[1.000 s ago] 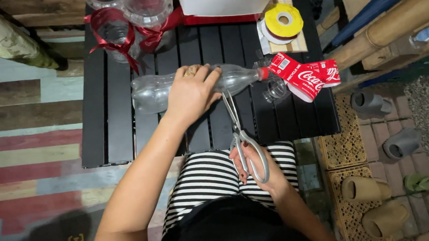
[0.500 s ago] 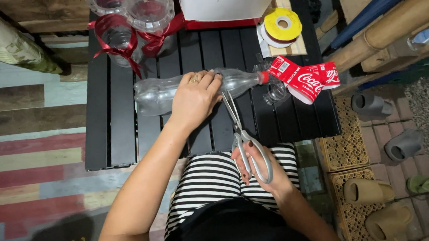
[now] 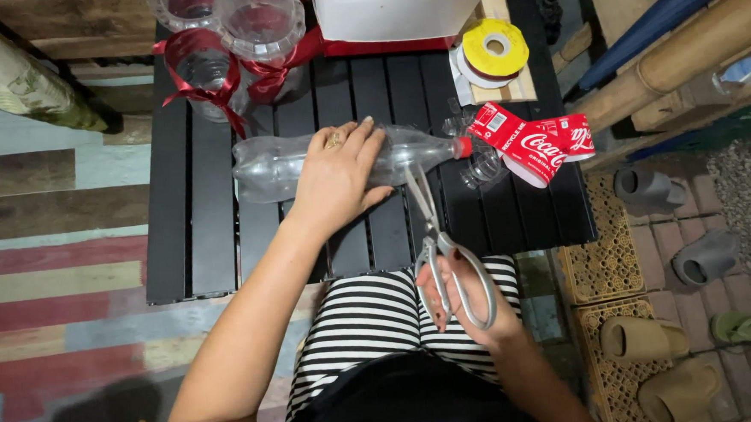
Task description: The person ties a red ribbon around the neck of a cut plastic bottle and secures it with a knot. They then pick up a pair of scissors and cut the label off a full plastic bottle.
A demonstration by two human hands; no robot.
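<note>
**Bottle lying crosswise, scissors angled at its neck end**

Black slatted table (image 3: 197, 246) is carrying the work, standing over a striped rug and brick paving. Clear plastic bottle (image 3: 270, 165) is lying on its side near the middle of the table, long axis running left to right, roughly parallel to the near edge; base is pointing toward the left edge, red-ringed neck toward the right edge.

Left hand (image 3: 335, 174) is pressing down flat on the bottle's mid-section, fingers spread and draped over the top, pinning rather than gripping around it. This hand is the nearer one, being in full contact.

Right hand (image 3: 462, 305) is sitting at the near edge, over the lap, fingers curled through the loops of the scissors (image 3: 437, 233). Blades are pointing away from the person and slightly left, tips lying just beside the bottle's shoulder, right of the left hand. Blades are looking closed or nearly so; whether the tips are touching the plastic cannot be told.

Just past the neck, a red peeled label (image 3: 530, 143) is lying near the right edge. Yellow tape roll (image 3: 494, 49) is sitting toward the far right corner; cut bottle pieces with red ribbon (image 3: 206, 74) are standing at the far left.

Hidden: the bottle's middle under the palm, the right thumb behind the handles, and whether a cap is on.
</note>
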